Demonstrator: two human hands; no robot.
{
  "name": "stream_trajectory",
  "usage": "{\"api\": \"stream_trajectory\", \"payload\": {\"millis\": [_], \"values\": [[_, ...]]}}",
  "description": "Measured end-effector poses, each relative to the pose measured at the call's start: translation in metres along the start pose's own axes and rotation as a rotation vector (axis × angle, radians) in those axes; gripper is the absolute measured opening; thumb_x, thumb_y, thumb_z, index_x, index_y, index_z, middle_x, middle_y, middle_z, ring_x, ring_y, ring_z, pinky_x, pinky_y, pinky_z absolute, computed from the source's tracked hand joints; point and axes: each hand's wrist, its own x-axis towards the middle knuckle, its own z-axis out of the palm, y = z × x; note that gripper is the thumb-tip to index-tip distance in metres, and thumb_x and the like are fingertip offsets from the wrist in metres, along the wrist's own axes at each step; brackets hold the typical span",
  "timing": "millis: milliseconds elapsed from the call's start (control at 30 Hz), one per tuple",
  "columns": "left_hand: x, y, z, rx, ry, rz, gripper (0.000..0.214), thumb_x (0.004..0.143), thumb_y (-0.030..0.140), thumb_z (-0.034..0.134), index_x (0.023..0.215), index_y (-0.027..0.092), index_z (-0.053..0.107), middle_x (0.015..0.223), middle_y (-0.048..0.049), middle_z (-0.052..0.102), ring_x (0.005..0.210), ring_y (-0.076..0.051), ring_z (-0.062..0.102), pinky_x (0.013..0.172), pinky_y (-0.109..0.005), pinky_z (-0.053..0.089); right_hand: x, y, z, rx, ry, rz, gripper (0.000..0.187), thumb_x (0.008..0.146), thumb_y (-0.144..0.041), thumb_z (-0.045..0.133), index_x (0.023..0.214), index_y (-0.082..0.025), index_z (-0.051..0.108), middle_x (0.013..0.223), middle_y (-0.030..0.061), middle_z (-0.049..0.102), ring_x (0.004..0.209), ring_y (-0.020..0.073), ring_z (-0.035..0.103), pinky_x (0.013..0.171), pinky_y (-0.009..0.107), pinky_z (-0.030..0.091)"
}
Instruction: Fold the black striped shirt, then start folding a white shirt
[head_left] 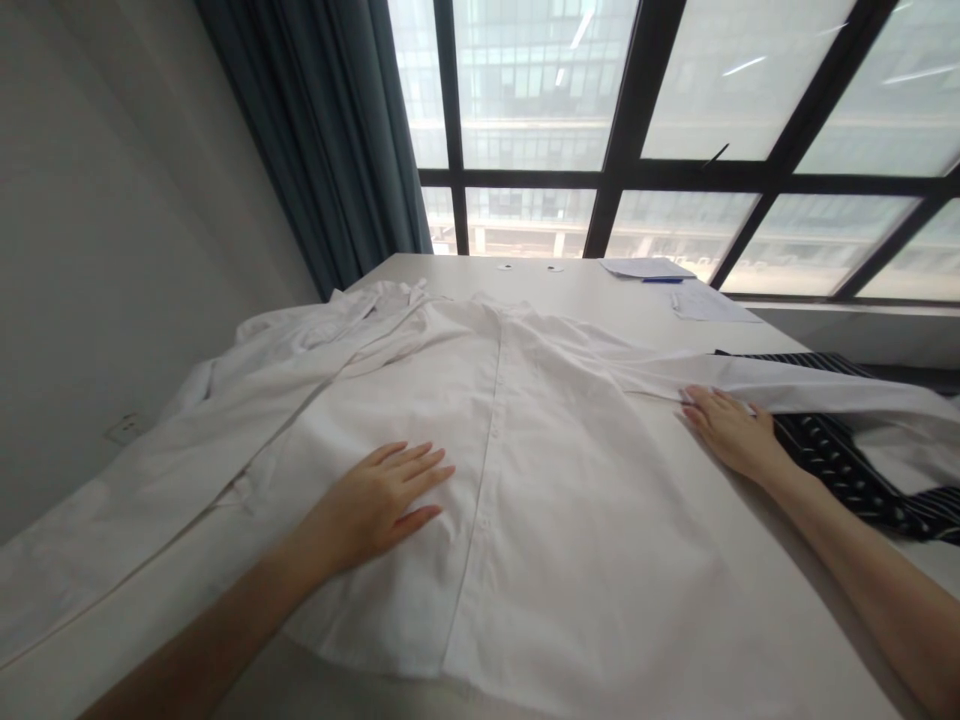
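A white button-up shirt lies spread face up on a white table, its collar toward the window and its hem toward me. Its button placket runs down the middle. My left hand rests flat on the shirt's front, left of the buttons, with its fingers stretched out. Over at the right, my right hand lies on the lower edge of the shirt's right-hand sleeve, fingers extended. That sleeve reaches out past the table's right side, over dark patterned fabric.
More white garments lie along the left side. Black-and-white patterned cloth is at the right. Sheets of paper and a blue pen lie at the table's far end, before a window and a dark curtain.
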Motion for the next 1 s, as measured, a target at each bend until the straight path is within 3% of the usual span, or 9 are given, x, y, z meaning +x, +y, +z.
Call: {"api": "stream_trajectory", "payload": {"millis": [133, 300, 400, 500, 567, 733, 833, 933, 1000], "values": [[0.001, 0.007, 0.007, 0.024, -0.044, -0.002, 0.051, 0.095, 0.050, 0.049, 0.138, 0.024, 0.052, 0.144, -0.0120, 0.051, 0.131, -0.028, 0.050, 0.107, -0.044, 0.039, -0.007, -0.037, -0.010, 0.157, 0.068, -0.201, 0.048, 0.098, -0.040, 0.027, 0.136, -0.025, 0.053, 0.142, 0.0087, 0.055, 0.135, 0.0286, 0.045, 0.107, 0.055, 0.036], [0.001, 0.008, 0.007, 0.026, -0.080, -0.004, 0.055, 0.094, 0.054, 0.049, 0.141, 0.025, 0.048, 0.147, -0.0118, 0.048, 0.134, -0.027, 0.047, 0.110, -0.043, 0.035, -0.021, -0.085, -0.023, 0.397, -0.169, -0.441, 0.048, 0.095, -0.040, 0.034, 0.140, -0.029, 0.051, 0.144, 0.0087, 0.052, 0.140, 0.0310, 0.037, 0.110, 0.060, 0.028], [0.001, 0.008, 0.007, 0.016, -0.082, -0.007, 0.055, 0.094, 0.054, 0.049, 0.141, 0.024, 0.047, 0.147, -0.0118, 0.048, 0.135, -0.027, 0.046, 0.110, -0.043, 0.034, -0.029, -0.100, -0.036, 0.542, -0.245, -0.477, 0.063, 0.087, -0.051, 0.049, 0.146, -0.029, 0.043, 0.147, 0.0117, 0.048, 0.139, 0.0373, 0.036, 0.112, 0.063, 0.022], [0.000, 0.007, 0.007, 0.012, -0.081, -0.011, 0.055, 0.094, 0.052, 0.049, 0.142, 0.025, 0.046, 0.148, -0.0118, 0.047, 0.135, -0.027, 0.046, 0.110, -0.043, 0.034, -0.035, -0.110, -0.054, 0.822, -0.320, -0.338, 0.079, 0.088, -0.061, 0.048, 0.155, -0.032, 0.020, 0.148, 0.0090, 0.047, 0.138, 0.0340, 0.039, 0.113, 0.055, 0.030], [0.000, 0.007, 0.008, 0.010, -0.088, -0.015, 0.055, 0.094, 0.051, 0.050, 0.142, 0.025, 0.046, 0.148, -0.0117, 0.047, 0.135, -0.027, 0.045, 0.110, -0.043, 0.034, -0.038, -0.116, -0.064, 0.987, -0.381, -0.173, 0.075, 0.093, -0.063, 0.036, 0.156, -0.034, 0.007, 0.152, 0.0065, 0.042, 0.138, 0.0297, 0.041, 0.110, 0.050, 0.036], [0.001, 0.007, 0.009, -0.003, -0.097, -0.026, 0.055, 0.094, 0.051, 0.050, 0.142, 0.026, 0.045, 0.149, -0.0112, 0.046, 0.136, -0.027, 0.044, 0.111, -0.043, 0.033, -0.039, -0.123, -0.069, 1.118, -0.353, 0.062, 0.068, 0.093, -0.064, 0.035, 0.153, -0.036, 0.021, 0.162, -0.0017, 0.018, 0.147, 0.0262, 0.022, 0.116, 0.045, 0.029], [0.001, 0.007, 0.009, -0.010, -0.092, -0.027, 0.054, 0.094, 0.051, 0.050, 0.142, 0.026, 0.046, 0.148, -0.0111, 0.046, 0.136, -0.027, 0.044, 0.111, -0.043, 0.033, -0.037, -0.122, -0.066, 1.296, -0.482, 0.185, 0.065, 0.094, -0.061, 0.036, 0.152, -0.037, 0.023, 0.157, 0.0006, 0.033, 0.138, 0.0260, 0.040, 0.106, 0.043, 0.045], [0.000, 0.007, 0.009, -0.017, -0.084, -0.022, 0.054, 0.094, 0.050, 0.051, 0.142, 0.026, 0.046, 0.148, -0.0116, 0.046, 0.136, -0.027, 0.044, 0.111, -0.044, 0.034, -0.036, -0.119, -0.065, 1.434, -0.609, 0.189, 0.065, 0.094, -0.051, 0.043, 0.153, -0.036, 0.020, 0.144, 0.0042, 0.052, 0.119, 0.0257, 0.061, 0.092, 0.043, 0.056], [0.000, 0.006, 0.009, -0.022, -0.077, -0.021, 0.053, 0.094, 0.049, 0.051, 0.142, 0.026, 0.046, 0.148, -0.0119, 0.047, 0.136, -0.027, 0.044, 0.111, -0.044, 0.034, -0.035, -0.116, -0.066, 1.470, -0.622, 0.181, 0.068, 0.092, -0.045, 0.049, 0.153, -0.037, 0.019, 0.135, 0.0050, 0.060, 0.108, 0.0251, 0.067, 0.084, 0.042, 0.060]]}}
